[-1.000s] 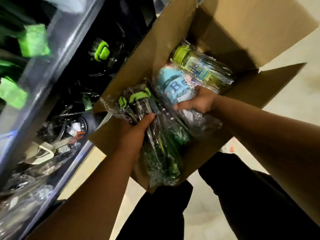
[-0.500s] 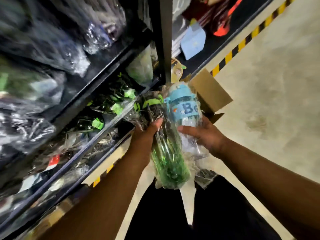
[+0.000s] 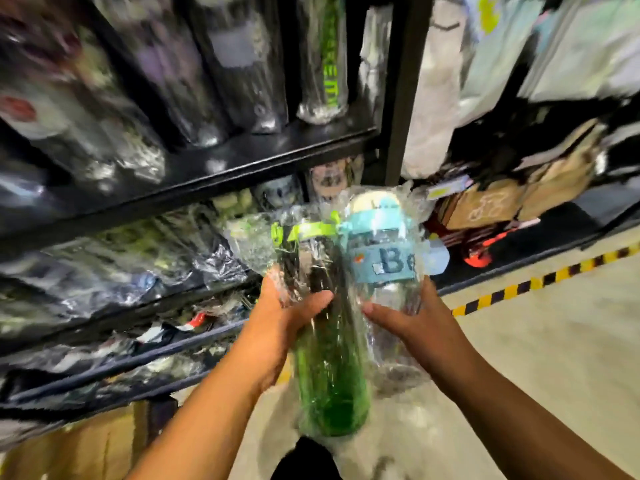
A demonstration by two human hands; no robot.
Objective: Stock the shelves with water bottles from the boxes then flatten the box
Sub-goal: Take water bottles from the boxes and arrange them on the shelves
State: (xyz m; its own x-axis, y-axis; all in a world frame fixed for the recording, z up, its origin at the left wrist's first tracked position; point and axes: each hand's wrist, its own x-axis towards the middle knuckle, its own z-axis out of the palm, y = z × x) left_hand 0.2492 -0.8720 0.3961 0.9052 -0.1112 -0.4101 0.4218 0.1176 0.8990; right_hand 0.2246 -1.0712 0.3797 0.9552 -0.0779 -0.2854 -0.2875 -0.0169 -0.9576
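Left hand (image 3: 284, 327) wrapped round green bottle (image 3: 329, 368); right hand (image 3: 412, 320) clasping blue-capped bottle (image 3: 384, 268), touching green bottle's right side. Both plastic-wrapped, upright, held before black shelf (image 3: 242, 161). Wrapped bottles (image 3: 194, 74) stand on shelf beyond.

Off to your right, a yellow-and-black hazard stripe (image 3: 540, 280) runs along the pale concrete floor (image 3: 554, 358), and above it you can see brown paper bags (image 3: 491, 206), a red-orange item (image 3: 479, 259) and pale fabric goods (image 3: 433, 98), all blurred.
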